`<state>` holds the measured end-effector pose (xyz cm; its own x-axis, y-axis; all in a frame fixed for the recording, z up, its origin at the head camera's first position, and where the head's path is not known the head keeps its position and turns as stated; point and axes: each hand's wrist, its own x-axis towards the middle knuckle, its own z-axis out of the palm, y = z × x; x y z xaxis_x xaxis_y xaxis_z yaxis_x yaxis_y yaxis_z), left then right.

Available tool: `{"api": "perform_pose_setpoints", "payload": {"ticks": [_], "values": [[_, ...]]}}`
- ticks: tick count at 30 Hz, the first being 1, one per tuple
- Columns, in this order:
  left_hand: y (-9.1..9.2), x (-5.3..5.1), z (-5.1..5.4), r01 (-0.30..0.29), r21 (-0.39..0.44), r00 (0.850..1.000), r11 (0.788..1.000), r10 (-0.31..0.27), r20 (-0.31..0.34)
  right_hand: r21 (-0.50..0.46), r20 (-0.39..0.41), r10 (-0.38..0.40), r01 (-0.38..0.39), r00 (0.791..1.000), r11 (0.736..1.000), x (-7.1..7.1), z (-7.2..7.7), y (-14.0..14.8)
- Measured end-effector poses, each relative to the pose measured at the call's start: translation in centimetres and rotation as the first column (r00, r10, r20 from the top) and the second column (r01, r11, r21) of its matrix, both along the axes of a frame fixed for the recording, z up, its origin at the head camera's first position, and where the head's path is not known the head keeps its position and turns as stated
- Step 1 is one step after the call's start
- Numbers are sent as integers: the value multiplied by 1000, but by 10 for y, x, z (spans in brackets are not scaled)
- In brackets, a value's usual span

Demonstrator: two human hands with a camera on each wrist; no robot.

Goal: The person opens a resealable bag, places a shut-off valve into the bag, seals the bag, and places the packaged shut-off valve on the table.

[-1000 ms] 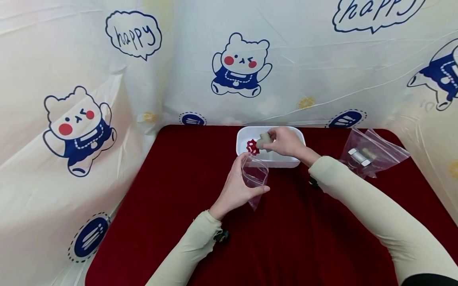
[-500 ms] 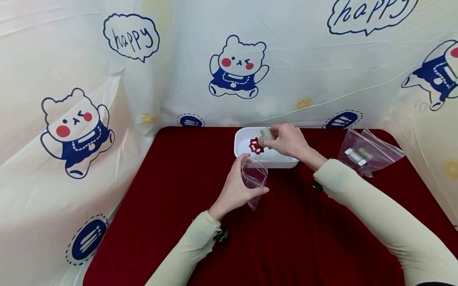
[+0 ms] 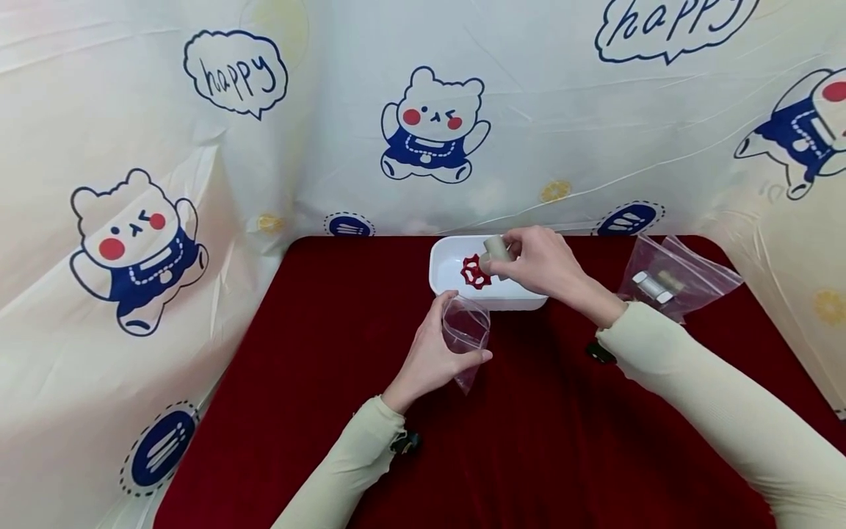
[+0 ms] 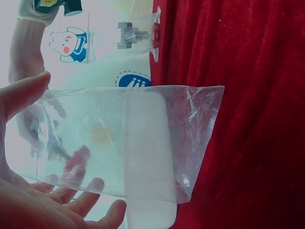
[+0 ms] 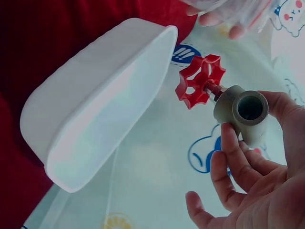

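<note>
My right hand (image 3: 545, 261) pinches a grey pipe valve (image 3: 497, 250) above the tray. Its red handwheel (image 5: 200, 81) points toward the bag, and one round pipe opening shows in the right wrist view. A clear plastic zip bag (image 4: 143, 138) is spread between the thumb and fingers of my left hand (image 3: 429, 360). The bag's mouth faces up, and its pointed bottom hangs below the hand. Nothing can be seen inside it. The bag stands just in front of the white tray (image 3: 522, 303), lower and nearer than the valve.
Clear zip bags (image 3: 700, 283) lie on the right side of the table; grey-white pipe fittings (image 3: 652, 287) show inside. A dark red cloth (image 3: 317, 330) covers the table. Behind it hangs a white printed curtain (image 3: 548, 110).
My right hand has turned the valve and raised it slightly, shifting it a little right of the bag. The left hand keeps its hold on the bag. The head view has shifted slightly.
</note>
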<state>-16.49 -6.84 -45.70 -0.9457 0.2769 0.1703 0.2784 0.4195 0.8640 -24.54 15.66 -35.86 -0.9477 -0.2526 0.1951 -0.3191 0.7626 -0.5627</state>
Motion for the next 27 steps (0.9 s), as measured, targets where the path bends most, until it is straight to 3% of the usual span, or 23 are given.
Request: {"api": "perform_pose_setpoints", "payload": {"ticks": [13, 27], "values": [[-2, -1, -2, 5, 18, 999, 1000, -4, -35, -28, -16, 15, -16, 1000, 999, 27, 27, 1], [1, -4, -1, 10, 42, 1000, 999, -9, -17, -32, -35, 48, -49, 998, 998, 57, 54, -6]]}}
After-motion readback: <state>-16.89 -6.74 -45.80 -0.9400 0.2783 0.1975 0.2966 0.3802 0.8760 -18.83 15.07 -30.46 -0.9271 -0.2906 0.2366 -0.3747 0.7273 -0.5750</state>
